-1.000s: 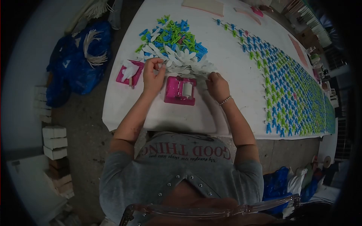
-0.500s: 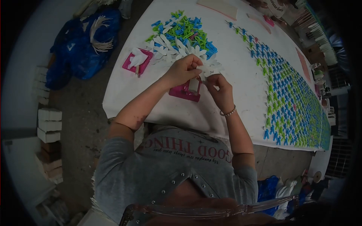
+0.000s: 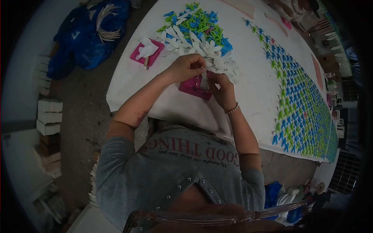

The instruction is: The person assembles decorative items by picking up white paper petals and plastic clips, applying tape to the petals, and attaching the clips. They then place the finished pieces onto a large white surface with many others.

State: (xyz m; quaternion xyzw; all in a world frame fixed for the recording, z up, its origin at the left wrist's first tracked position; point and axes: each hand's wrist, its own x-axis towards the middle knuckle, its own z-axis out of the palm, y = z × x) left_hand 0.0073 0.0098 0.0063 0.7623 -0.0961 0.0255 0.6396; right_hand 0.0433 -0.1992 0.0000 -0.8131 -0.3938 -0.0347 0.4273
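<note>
Far off to the left of my left hand, down on the floor, a blue bag (image 3: pixel 83 37) holds a bundle of pale strips. Closer in, on the white table cover (image 3: pixel 248 77), a small pink tray (image 3: pixel 136 54) carries something white. My left hand (image 3: pixel 185 68) is curled tight, thumb and fingertips pinching a small white piece (image 3: pixel 203 70) right where it meets my right hand. Directly beneath both hands, partly hidden by them, lies the pink tool (image 3: pixel 191 87). My right hand (image 3: pixel 220 88), with a bead bracelet (image 3: pixel 232 110) at the wrist, has its fingers bent up against that same piece; I cannot tell whether it grips it or only touches it. Just beyond my knuckles spreads a heap of white pieces (image 3: pixel 190 43), touching a pile of blue and green pieces (image 3: pixel 200 21) farther away. Well to the right of my right hand, rows of blue and green pieces (image 3: pixel 299 101) run along the cover to its right edge. The near edge of the cover lies under my forearms, and its left edge passes just beyond the pink tray. Bare cloth lies open between my right hand and the rows, and under my wrists. On my grey shirt (image 3: pixel 175 171), below my arms, I read "GOOD THING" in red letters, upside down from here; the smaller line beside it is too fine to read.
</note>
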